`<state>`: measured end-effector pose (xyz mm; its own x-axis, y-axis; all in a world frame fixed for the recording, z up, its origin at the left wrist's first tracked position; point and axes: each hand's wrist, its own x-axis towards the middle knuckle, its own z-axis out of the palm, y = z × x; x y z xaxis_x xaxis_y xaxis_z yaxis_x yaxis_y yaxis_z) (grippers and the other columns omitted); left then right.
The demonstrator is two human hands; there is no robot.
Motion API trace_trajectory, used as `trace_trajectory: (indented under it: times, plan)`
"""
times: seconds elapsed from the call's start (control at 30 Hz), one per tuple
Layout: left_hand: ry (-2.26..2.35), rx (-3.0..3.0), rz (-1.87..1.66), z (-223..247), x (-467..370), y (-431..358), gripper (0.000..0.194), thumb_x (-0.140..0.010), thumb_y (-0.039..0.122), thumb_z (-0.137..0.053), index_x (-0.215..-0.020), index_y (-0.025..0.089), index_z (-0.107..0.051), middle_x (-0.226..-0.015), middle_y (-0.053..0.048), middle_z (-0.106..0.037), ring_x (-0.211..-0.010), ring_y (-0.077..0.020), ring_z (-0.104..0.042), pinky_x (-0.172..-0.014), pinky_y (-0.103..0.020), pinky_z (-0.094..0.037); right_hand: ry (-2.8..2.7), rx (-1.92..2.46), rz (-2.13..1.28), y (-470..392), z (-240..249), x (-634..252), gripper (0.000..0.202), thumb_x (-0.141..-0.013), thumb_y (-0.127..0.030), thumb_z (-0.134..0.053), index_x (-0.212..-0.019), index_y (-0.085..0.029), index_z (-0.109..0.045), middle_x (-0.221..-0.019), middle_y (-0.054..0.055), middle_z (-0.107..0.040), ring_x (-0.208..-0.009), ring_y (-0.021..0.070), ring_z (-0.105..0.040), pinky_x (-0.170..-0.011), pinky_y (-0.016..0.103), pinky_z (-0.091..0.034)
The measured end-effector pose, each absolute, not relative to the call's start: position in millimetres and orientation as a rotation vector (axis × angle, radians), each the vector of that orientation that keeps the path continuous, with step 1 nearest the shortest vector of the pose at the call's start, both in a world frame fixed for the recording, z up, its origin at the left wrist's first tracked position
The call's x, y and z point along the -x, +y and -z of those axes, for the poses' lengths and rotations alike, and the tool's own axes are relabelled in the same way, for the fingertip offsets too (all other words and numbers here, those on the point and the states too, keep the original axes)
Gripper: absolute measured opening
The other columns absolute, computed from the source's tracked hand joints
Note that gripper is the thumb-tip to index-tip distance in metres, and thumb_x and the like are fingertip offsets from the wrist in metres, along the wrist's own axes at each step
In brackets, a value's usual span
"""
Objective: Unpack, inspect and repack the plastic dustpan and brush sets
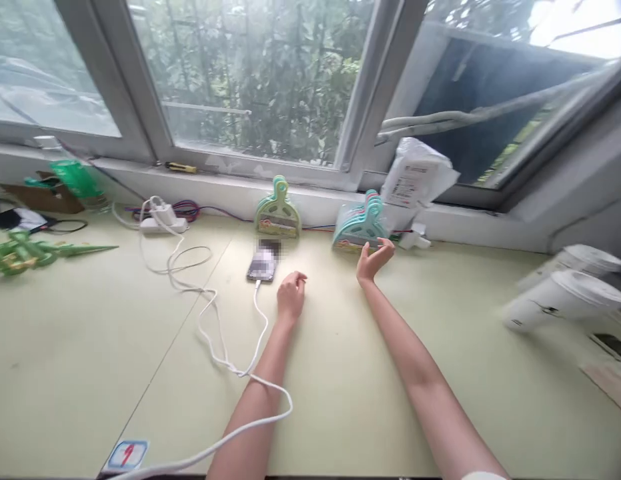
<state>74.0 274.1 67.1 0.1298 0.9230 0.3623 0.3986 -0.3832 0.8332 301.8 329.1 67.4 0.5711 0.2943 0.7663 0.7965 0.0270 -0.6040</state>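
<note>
My left hand rests on the table with its fingers curled in, just right of a phone with a white charging cable plugged in. Nothing shows in that hand. My right hand is raised, thumb and fingers apart, in front of a stack of teal, fan-shaped plastic pieces with looped handles, like small dustpans. Whether it touches the stack I cannot tell. A similar green stack stands against the sill behind the phone. Both stacks carry a printed label. The cable crosses over my left forearm.
A white power strip with a plug lies at the back left, near a green bottle and green jointed plastic toys. A yellow cutter lies on the sill. White lidded cups stand at right. A plastic packet leans by the window.
</note>
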Motion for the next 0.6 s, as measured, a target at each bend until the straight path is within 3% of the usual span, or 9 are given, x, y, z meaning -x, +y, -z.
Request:
trace_trajectory:
  times: [0.17,0.4,0.6]
  plan:
    - [1.253,-1.854,-1.166,-71,-74,279,0.021,-0.081,0.018,-0.040,-0.082,0.020,-0.060,-0.082,-0.004,-0.067,-0.080,-0.0173,-0.062,-0.073,-0.029,-0.045,-0.903,1.811,0.405,295,-67,-389,0.035,-0.083,-0.046,-0.047,-0.105,-0.018,-0.046,-0.106,0.013,-0.056,-0.098,0.0253,-0.050,-0.083,0.039,-0.038]
    - [1.309,-1.912,-1.087,-73,-73,277,0.023,-0.082,0.025,-0.039,-0.085,0.022,-0.061,-0.081,-0.001,-0.067,-0.074,-0.0169,-0.061,-0.070,-0.029,-0.044,-0.983,1.904,0.237,304,-78,-408,0.028,-0.086,-0.041,-0.045,-0.102,-0.019,-0.053,-0.094,0.009,-0.064,-0.095,0.0233,-0.051,-0.082,0.035,-0.031]
    - [1.329,-1.936,-1.037,-72,-74,276,0.024,-0.081,0.026,-0.038,-0.084,0.022,-0.061,-0.082,-0.002,-0.067,-0.073,-0.0173,-0.061,-0.069,-0.029,-0.045,-0.996,1.903,0.255,314,-85,-412,0.019,-0.084,-0.036,-0.048,-0.082,-0.019,-0.056,-0.092,0.012,-0.062,-0.092,0.0247,-0.049,-0.079,0.037,-0.033]
